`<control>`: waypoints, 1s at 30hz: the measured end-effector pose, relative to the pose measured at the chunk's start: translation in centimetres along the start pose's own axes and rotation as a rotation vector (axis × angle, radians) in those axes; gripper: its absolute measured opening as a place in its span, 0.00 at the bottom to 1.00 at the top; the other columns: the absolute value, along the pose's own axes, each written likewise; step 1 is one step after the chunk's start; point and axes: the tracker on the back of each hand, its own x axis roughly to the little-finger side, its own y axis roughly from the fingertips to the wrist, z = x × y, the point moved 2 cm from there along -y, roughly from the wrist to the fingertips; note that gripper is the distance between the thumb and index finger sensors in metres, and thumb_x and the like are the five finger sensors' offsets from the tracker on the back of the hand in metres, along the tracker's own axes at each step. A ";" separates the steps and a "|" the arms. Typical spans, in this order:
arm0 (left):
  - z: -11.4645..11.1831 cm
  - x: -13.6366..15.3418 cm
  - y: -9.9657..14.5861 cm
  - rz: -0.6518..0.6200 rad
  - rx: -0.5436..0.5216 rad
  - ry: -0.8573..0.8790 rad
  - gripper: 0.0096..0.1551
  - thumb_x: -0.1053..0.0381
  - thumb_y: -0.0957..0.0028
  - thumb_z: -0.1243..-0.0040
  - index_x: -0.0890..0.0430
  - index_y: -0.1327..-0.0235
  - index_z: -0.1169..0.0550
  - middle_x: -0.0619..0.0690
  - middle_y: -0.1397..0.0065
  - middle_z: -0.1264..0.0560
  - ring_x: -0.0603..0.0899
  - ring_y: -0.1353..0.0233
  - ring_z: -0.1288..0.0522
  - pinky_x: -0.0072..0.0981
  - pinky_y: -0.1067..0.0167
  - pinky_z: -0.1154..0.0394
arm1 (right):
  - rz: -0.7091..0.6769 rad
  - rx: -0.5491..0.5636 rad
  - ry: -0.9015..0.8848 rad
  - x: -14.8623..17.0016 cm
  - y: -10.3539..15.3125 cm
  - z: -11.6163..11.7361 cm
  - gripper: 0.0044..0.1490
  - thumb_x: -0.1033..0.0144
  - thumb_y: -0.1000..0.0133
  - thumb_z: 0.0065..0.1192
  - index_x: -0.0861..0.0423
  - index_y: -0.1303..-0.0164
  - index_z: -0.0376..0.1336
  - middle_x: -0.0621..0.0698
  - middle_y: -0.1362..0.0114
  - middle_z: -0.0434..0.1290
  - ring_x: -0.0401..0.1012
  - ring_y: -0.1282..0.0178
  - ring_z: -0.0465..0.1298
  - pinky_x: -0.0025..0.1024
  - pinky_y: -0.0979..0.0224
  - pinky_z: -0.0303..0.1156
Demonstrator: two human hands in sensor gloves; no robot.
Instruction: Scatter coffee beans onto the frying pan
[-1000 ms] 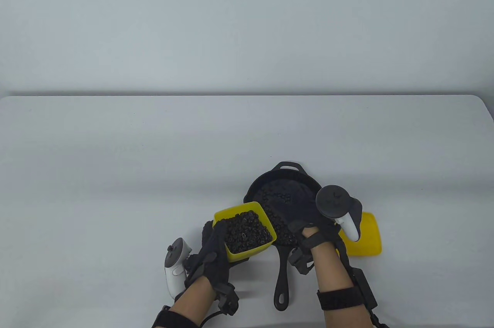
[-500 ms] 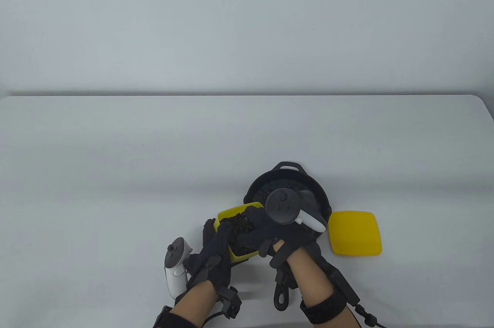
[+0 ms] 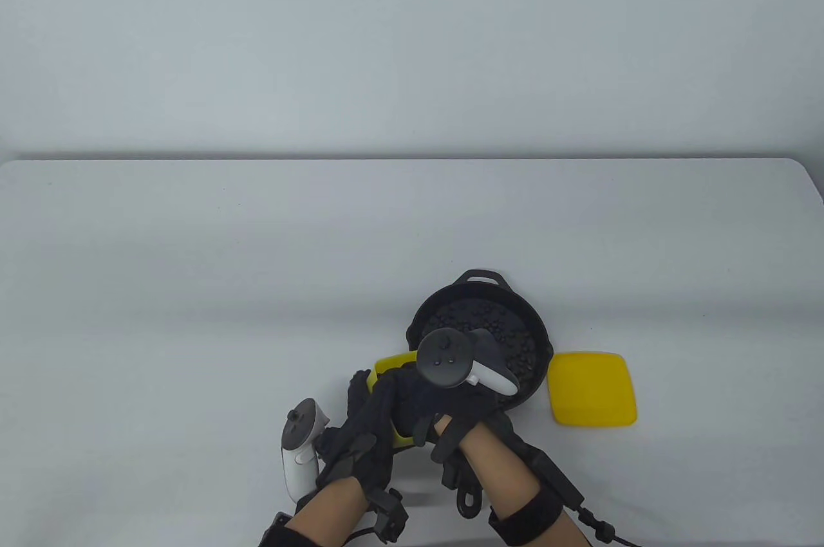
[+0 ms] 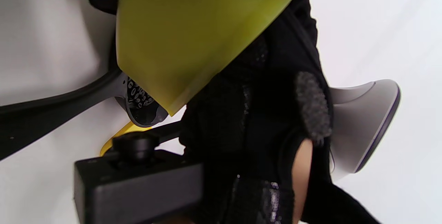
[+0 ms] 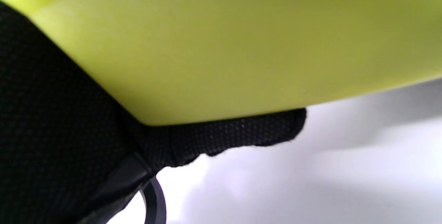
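The black cast-iron frying pan (image 3: 477, 282) sits near the table's front with several coffee beans (image 3: 508, 341) scattered in it. My left hand (image 3: 367, 428) grips the yellow container (image 3: 388, 365) from its left side and holds it just left of the pan. My right hand (image 3: 421, 396) lies over the container's open top, fingers down inside it, hiding the beans there. I cannot see whether those fingers hold beans. The container's underside fills the left wrist view (image 4: 193, 34) and the right wrist view (image 5: 241, 44).
A yellow lid (image 3: 593, 388) lies flat just right of the pan. The pan's long handle (image 3: 470, 499) points toward the front edge, under my right wrist. White table stretches to the left, right and back.
My right hand has moved left from over the pan to the container and dipped into it. The left hand and container have shifted slightly toward the front.
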 end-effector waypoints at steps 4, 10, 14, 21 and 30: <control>0.2 0.4 -0.2 0.019 -0.001 0.043 0.58 0.24 0.37 0.57 0.52 0.32 0.75 0.63 0.25 0.51 0.71 0.28 0.35 0.53 0.33 0.29 | 0.037 0.077 -0.060 0.8 0.1 -0.4 0.20 0.73 0.41 0.68 0.53 0.39 0.69 0.63 0.32 0.68 0.51 0.55 0.82 0.22 0.62 0.84; 0.2 1.0 -0.5 0.055 0.015 0.095 0.58 0.23 0.37 0.57 0.51 0.31 0.75 0.62 0.24 0.50 0.69 0.27 0.34 0.51 0.32 0.28 | 0.059 0.163 -0.229 2.4 0.6 -1.4 0.19 0.73 0.42 0.69 0.53 0.41 0.70 0.63 0.34 0.70 0.51 0.55 0.83 0.21 0.62 0.86; 0.3 1.2 -0.7 0.059 0.010 0.114 0.58 0.22 0.38 0.58 0.51 0.31 0.75 0.61 0.24 0.50 0.69 0.27 0.34 0.50 0.32 0.28 | 0.077 0.251 -0.309 3.5 1.1 -2.4 0.19 0.73 0.41 0.69 0.53 0.40 0.70 0.63 0.34 0.70 0.51 0.55 0.83 0.20 0.62 0.86; 0.5 1.4 -0.8 0.075 0.003 0.129 0.58 0.22 0.38 0.58 0.51 0.31 0.75 0.62 0.24 0.50 0.69 0.27 0.34 0.50 0.32 0.28 | 0.084 0.360 -0.500 5.3 2.2 -4.0 0.19 0.72 0.41 0.68 0.53 0.40 0.69 0.63 0.33 0.70 0.50 0.55 0.83 0.19 0.61 0.86; 1.7 0.7 -0.8 0.039 -0.059 0.125 0.58 0.23 0.37 0.57 0.51 0.31 0.75 0.61 0.24 0.50 0.69 0.27 0.35 0.51 0.31 0.28 | 0.253 0.576 -0.563 10.5 5.1 -7.1 0.19 0.73 0.41 0.68 0.54 0.40 0.69 0.64 0.34 0.69 0.50 0.55 0.83 0.19 0.62 0.86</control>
